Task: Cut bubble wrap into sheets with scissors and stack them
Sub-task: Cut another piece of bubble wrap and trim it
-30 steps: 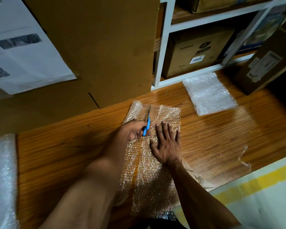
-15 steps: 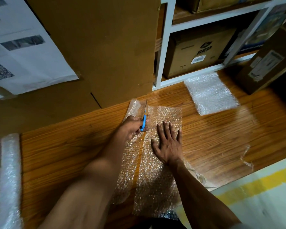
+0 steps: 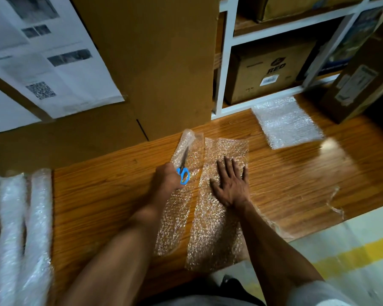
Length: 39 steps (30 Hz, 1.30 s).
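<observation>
Right hand (image 3: 231, 184) lies flat on the bubble wrap (image 3: 217, 208), palm down, fingers straight and spread, forearm running back toward the near table edge. Left hand (image 3: 167, 178) sits just left of it, fingers curled round the blue handles of the scissors (image 3: 183, 167); blades point away from the person, toward the far end of the wrap, and look nearly closed. The wrap lies lengthwise on the wooden table (image 3: 296, 184), its near end hanging over the edge. A cut runs its whole length: a narrow strip on the left, curling up at the far end by the blades, and a wider piece on the right under the flat hand. A stack of cut sheets (image 3: 286, 122) rests further back and right of the wrap, well apart. More rolled wrap (image 3: 20, 228) sits off the table's left end.
</observation>
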Motion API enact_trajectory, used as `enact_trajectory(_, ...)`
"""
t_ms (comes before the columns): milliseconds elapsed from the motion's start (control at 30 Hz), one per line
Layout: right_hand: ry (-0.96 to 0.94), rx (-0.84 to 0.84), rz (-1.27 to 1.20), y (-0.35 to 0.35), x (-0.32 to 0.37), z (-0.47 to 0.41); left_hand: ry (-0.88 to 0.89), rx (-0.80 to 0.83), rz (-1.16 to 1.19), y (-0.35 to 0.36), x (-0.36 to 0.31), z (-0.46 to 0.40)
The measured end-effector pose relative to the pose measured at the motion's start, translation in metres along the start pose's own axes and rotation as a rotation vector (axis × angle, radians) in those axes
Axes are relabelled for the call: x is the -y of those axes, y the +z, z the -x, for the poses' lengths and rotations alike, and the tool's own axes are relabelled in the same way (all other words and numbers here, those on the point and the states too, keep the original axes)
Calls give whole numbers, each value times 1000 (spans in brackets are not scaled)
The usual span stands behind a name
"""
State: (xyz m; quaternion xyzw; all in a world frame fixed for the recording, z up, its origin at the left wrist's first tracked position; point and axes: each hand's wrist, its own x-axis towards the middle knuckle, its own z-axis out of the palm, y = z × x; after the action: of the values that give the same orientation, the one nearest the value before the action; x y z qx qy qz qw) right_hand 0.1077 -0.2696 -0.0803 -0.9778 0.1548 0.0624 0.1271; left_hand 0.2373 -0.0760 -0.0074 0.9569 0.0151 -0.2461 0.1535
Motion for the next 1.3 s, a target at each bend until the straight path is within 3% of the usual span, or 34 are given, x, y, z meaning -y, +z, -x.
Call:
enact_trajectory(233, -62, -23, -130, -2, -10, 24, 61, -269, -176, -2, 14, 21)
enact_trajectory(500, 10, -152, -207, -9, -11, 71, 174, -295, -278, 5, 22, 46)
enact_trajectory(633, 242, -218, -245, -22, -11, 82, 305, -207, -26, 26, 11, 56)
enact_trajectory(733, 359, -101, -158, -28, -17, 85, 297, -145, 65, 44, -1, 64)
enact_trajectory(933, 366, -39, -155, -26, -30, 81, 207, -134, 38, 68, -16, 72)
enact_trajectory(1100, 411, -15, -122, -14, -36, 81, 107, -66, 149, 74, -22, 73)
enact_trajectory(1300, 412, -105, -411, -14, -41, 81, 40, 26, 281, 75, -18, 74)
